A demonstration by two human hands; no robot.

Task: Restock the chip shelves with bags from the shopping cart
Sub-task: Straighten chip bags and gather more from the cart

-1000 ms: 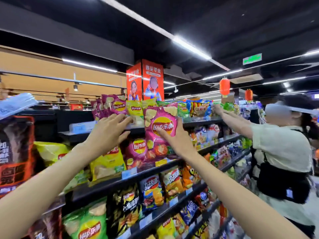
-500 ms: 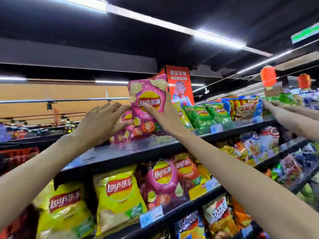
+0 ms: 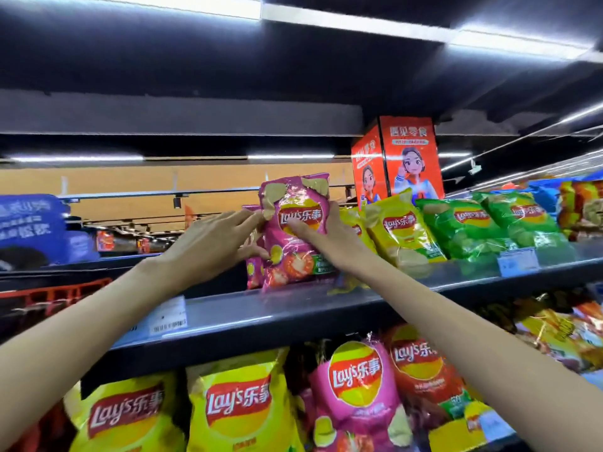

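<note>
Low in the frame, yellow bags (image 3: 238,409) and a pink one (image 3: 355,386) fill the lower shelf. Above them, at centre, the top shelf (image 3: 293,313) carries a pink bag (image 3: 295,236) standing upright. The left hand (image 3: 208,244) touches its left edge with fingers nearly straight. The right hand (image 3: 329,236) grips its right side, thumb across the front. Right of it stand a yellow bag (image 3: 403,230) and green bags (image 3: 489,223). Behind, upper right, an orange sign (image 3: 398,158).
</note>
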